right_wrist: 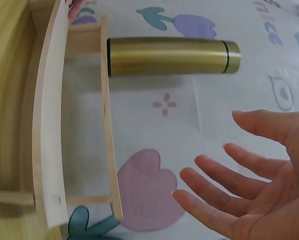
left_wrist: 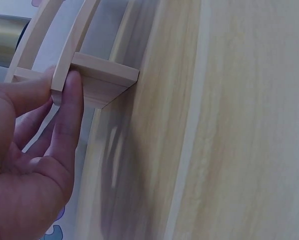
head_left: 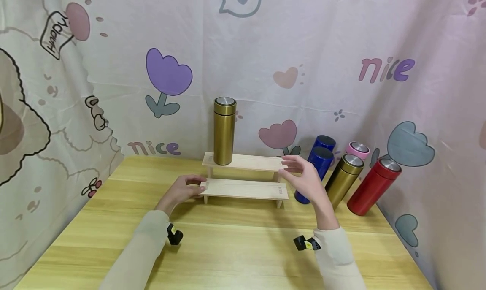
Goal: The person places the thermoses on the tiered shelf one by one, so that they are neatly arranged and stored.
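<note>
Visibly, the left grip [head_left: 185,191] pinched the left end of the front wooden shelf [head_left: 243,189] on the counter [head_left: 235,247]; the right grip [head_left: 305,179], unclenched, hovered near that shelf's right end. Behind it, a rear shelf [head_left: 256,161] carried a gold bottle [head_left: 225,131].

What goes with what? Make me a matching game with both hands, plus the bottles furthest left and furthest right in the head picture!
Column one:
1. left hand
2. right hand
3. leftmost bottle
4. rightmost bottle

Column two:
A. red, on the table
B. pinching an end of the lower shelf
C. gold, on the upper shelf
D. holding nothing

Right pairs: 1-B, 2-D, 3-C, 4-A
</note>
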`<state>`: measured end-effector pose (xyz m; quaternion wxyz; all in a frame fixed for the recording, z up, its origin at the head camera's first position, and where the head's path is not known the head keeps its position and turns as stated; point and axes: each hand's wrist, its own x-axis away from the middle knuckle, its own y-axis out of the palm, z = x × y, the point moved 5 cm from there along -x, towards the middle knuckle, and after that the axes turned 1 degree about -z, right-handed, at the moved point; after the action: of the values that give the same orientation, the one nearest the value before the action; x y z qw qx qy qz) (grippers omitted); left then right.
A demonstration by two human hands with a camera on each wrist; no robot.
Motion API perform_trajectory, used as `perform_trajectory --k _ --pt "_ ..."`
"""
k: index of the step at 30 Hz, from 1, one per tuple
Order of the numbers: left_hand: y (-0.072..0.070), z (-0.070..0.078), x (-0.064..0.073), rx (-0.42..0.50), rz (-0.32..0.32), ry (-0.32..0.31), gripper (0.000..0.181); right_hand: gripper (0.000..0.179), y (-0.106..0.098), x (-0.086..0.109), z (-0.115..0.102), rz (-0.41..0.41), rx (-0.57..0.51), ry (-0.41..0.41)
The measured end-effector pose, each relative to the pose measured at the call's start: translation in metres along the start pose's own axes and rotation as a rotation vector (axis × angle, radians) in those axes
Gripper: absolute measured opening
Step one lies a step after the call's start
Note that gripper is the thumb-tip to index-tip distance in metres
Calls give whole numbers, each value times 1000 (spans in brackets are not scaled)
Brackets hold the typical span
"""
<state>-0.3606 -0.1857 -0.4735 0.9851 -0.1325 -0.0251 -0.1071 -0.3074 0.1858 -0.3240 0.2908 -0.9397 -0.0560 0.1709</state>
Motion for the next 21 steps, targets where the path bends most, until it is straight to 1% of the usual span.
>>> perform_trajectory --k 4,11,15,21 --pt "0 1 0 -10 1 -4 41 44 -10 7 9 17 11 12" --pt "0 1 1 -11 0 -7 42 45 -26 14 22 48 16 77" --pt "-1 0 0 -28 12 -6 41 46 -36 18 27 77 35 96" --pt "-2 0 -1 -56 26 -10 40 51 -48 25 37 98 37 153"
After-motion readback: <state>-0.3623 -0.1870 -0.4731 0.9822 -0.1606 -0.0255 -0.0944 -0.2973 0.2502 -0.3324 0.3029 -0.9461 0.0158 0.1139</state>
